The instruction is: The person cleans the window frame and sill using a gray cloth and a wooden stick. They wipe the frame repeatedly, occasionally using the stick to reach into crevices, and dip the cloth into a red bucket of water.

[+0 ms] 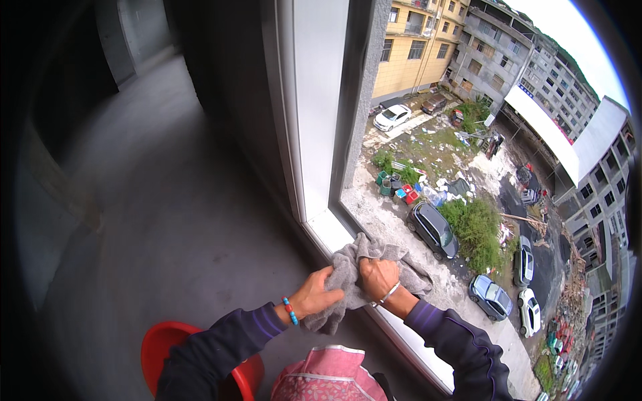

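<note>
A grey cloth (346, 268) is bunched over the white sill of a window frame (328, 231). My right hand (379, 278) makes a fist around its middle, pressing it at the sill. On the room side, my left hand (317, 291) grips the cloth's near part, thumb on top and the other fingers partly hidden in the folds. One end of the cloth hangs down inside, and another part spreads toward the outer edge. A beaded bracelet (289, 311) circles my left wrist and a metal bangle (390, 292) my right.
A red plastic bucket (168, 333) stands on the concrete floor (200, 240) below my left forearm. The upright white frame post (321, 100) rises ahead. Past the sill is a drop to a yard with parked cars (434, 230), bushes and litter.
</note>
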{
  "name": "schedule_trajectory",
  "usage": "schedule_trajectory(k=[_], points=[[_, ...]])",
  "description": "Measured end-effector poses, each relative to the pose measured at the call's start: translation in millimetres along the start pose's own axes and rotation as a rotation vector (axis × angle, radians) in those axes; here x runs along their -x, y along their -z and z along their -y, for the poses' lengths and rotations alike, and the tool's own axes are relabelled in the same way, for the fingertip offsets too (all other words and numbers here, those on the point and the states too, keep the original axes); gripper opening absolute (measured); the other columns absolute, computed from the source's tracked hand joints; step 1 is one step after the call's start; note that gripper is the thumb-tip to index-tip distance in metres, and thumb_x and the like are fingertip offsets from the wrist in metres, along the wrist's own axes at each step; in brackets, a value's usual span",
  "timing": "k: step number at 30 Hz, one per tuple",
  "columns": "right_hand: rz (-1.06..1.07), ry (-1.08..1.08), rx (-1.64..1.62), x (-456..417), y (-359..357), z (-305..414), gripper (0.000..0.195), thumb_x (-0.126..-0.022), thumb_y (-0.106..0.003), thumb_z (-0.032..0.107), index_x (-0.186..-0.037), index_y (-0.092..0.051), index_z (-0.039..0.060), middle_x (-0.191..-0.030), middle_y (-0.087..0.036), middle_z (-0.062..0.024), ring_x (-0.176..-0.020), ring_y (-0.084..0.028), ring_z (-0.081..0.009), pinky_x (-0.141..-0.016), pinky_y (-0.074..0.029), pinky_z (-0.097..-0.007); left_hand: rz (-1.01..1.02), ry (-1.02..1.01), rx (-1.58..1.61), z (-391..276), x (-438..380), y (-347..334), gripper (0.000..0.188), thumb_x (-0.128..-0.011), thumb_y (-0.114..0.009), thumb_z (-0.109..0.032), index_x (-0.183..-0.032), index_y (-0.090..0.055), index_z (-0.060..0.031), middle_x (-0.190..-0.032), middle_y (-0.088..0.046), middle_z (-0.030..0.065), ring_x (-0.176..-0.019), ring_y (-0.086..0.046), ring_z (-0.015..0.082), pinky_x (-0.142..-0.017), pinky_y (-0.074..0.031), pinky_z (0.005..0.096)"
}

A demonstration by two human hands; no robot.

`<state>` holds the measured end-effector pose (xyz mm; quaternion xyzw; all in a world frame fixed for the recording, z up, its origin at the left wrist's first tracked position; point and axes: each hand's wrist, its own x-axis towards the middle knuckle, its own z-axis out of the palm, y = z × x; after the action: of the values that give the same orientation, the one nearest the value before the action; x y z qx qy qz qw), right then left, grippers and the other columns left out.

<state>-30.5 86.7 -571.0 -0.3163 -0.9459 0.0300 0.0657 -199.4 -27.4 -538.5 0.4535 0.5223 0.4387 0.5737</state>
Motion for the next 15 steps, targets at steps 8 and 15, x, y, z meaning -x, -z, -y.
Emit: schedule_trajectory(k=[8, 15], points=[[-0.107, 0.108, -0.301, -34.9, 1.5, -21.6, 0.013, -0.072, -0.059, 0.007, -0.084, -0.057, 0.0040, -0.072, -0.063, -0.0176, -0.069, -0.062, -0.0394, -0.060, -0.049, -0.0489, -0.187, -0.093, -0.042, -18.4, 5.6, -13.2, 0.040, -0.076, -0.061, -0.009, -0.113, -0.055, 0.0040, -0.101, -0.063, 0.0082, -0.091, -0.056, 0.0121, -0.082, -0.047, 0.0285], [-0.251, -0.181, -0.463, -110.9, -24.7, -5.5, 0.012, -0.076, -0.055, 0.007, -0.082, -0.065, 0.0033, -0.077, -0.065, -0.0237, -0.076, -0.063, -0.0434, -0.067, -0.050, -0.0514, -0.408, -0.145, -0.052, -24.2, -39.4, 9.7, 0.034, -0.077, -0.060, -0.008, -0.109, -0.056, 0.0047, -0.095, -0.063, 0.0069, -0.083, -0.057, 0.0121, -0.075, -0.048, 0.0270]])
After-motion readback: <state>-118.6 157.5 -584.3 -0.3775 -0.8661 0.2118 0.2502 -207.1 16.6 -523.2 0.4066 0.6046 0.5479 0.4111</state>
